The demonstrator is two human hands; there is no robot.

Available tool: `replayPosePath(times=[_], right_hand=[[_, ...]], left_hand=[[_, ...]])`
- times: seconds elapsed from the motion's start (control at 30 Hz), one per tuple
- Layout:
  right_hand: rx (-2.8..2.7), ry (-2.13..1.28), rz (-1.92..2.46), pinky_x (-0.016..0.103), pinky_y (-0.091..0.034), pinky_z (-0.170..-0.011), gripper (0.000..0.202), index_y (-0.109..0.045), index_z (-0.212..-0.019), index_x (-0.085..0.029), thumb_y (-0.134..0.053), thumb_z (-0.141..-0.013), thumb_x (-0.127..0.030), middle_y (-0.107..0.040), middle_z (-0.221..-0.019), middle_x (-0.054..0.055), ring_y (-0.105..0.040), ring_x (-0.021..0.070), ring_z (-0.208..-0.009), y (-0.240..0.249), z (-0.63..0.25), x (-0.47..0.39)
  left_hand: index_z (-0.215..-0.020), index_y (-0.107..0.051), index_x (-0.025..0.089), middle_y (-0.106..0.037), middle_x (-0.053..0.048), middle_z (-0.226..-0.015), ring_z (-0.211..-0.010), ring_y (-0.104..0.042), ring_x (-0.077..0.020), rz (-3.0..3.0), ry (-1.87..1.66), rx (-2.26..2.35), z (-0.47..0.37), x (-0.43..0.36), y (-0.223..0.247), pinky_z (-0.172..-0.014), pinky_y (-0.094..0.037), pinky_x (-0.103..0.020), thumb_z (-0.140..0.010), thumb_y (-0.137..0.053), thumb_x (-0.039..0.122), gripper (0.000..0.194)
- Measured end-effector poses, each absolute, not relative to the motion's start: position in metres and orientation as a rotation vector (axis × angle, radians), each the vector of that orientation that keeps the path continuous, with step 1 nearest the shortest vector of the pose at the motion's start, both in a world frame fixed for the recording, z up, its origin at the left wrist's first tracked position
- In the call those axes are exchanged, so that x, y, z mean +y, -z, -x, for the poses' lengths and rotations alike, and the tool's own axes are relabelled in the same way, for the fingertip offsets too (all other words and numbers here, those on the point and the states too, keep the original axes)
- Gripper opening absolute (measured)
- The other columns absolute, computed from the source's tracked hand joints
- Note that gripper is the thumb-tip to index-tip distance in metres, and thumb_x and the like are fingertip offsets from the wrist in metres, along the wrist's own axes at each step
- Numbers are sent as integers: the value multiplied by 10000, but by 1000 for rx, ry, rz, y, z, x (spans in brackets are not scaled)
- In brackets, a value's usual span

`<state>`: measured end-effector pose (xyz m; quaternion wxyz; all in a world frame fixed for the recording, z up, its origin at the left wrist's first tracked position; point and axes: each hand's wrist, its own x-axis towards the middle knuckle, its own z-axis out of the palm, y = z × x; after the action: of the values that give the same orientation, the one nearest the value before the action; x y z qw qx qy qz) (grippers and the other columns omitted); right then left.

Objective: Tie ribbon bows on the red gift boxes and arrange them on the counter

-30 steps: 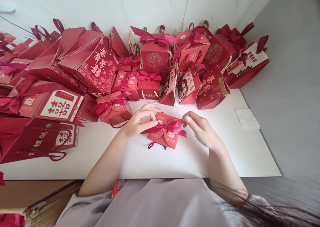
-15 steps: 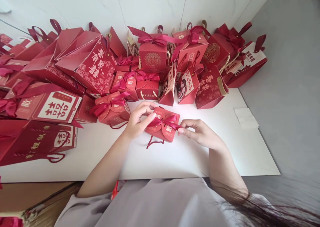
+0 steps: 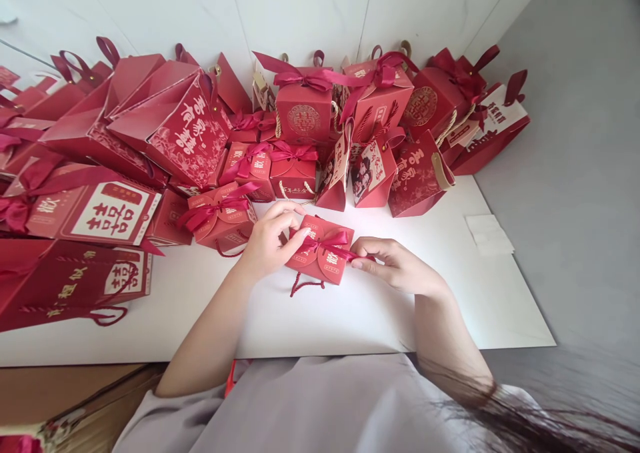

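A small red gift box (image 3: 316, 268) with gold characters stands on the white table between my hands. A dark pink ribbon (image 3: 334, 240) is tied in a bow across its top, and a red cord handle (image 3: 306, 284) droops from its near side. My left hand (image 3: 267, 241) is at the box's left edge, thumb and fingers closed on the ribbon's left part. On the other side, my right hand (image 3: 397, 264) pinches the ribbon's right end between thumb and forefinger. The tips of the left fingers partly hide the box's corner.
Behind the box stand several red gift boxes (image 3: 304, 110) and bags with ribbons and cord handles. More lie stacked on the left, including a box with a white panel (image 3: 114, 213). A folded white tissue (image 3: 489, 234) lies at the table's (image 3: 505, 313) right edge, by the grey wall.
Both hands still grip the ribbon on the box. My right hand has drawn its ribbon end slightly away from the bow. The whole view has shifted a little.
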<state>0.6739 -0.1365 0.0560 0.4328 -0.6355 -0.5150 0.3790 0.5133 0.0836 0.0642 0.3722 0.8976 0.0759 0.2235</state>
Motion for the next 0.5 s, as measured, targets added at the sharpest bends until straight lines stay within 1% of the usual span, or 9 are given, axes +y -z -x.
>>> replayPosePath(times=[0.07,0.13,0.2,0.27,0.4,0.43,0.5], right_hand=[[-1294,-941,1580,289,-404,-681,314,-579,-800,-198,-535,-976,-455,-598,-829,23,-484,148,-738,-56,-674,-136],[-1288,-970,1576,284,-398,-670,325,-580,-795,-197,-538,-973,-465,-580,-807,13,-472,144,-727,-56,-675,-137],[-1262,-1011,1573,283,-395,-673,334,-584,-788,-194,-543,-969,-472,-568,-794,7,-472,144,-729,-57,-675,-136],[-1179,-999,1582,286,-399,-696,325,-590,-808,-196,-546,-967,-475,-575,-804,7,-488,149,-747,-58,-673,-135],[-893,-729,1574,293,-421,-750,274,-589,-912,-213,-544,-970,-476,-603,-881,13,-530,154,-794,-57,-665,-128],[-846,-667,1572,292,-423,-750,271,-585,-920,-215,-548,-968,-479,-605,-884,12,-537,154,-796,-57,-662,-126],[-808,-640,1595,283,-416,-711,294,-572,-879,-213,-550,-963,-494,-595,-827,2,-532,146,-750,-56,-658,-124]], left_hand=[[-688,-450,190,-621,-70,-1045,-881,-629,-177,-2364,-626,187,-513,82,-65,-653,-493,-279,-898,-591,224,255],[-685,-438,193,-616,-71,-1044,-948,-630,-193,-2368,-655,180,-514,82,-65,-740,-510,-302,-897,-598,230,268],[-691,-446,194,-619,-70,-1039,-1022,-622,-214,-2303,-636,170,-514,83,-65,-826,-508,-334,-894,-614,253,270],[-702,-479,192,-627,-71,-1048,-1040,-618,-222,-2204,-574,168,-513,86,-65,-853,-501,-350,-902,-614,293,261],[-684,-548,180,-624,-81,-1119,-1066,-611,-232,-2072,-454,162,-511,92,-63,-870,-495,-357,-928,-582,355,302],[-676,-555,178,-619,-81,-1131,-1082,-607,-236,-2061,-446,157,-511,93,-63,-895,-489,-363,-924,-589,355,306],[-659,-550,177,-613,-79,-1136,-1112,-596,-240,-2054,-449,156,-511,93,-62,-959,-468,-380,-914,-606,343,309]])
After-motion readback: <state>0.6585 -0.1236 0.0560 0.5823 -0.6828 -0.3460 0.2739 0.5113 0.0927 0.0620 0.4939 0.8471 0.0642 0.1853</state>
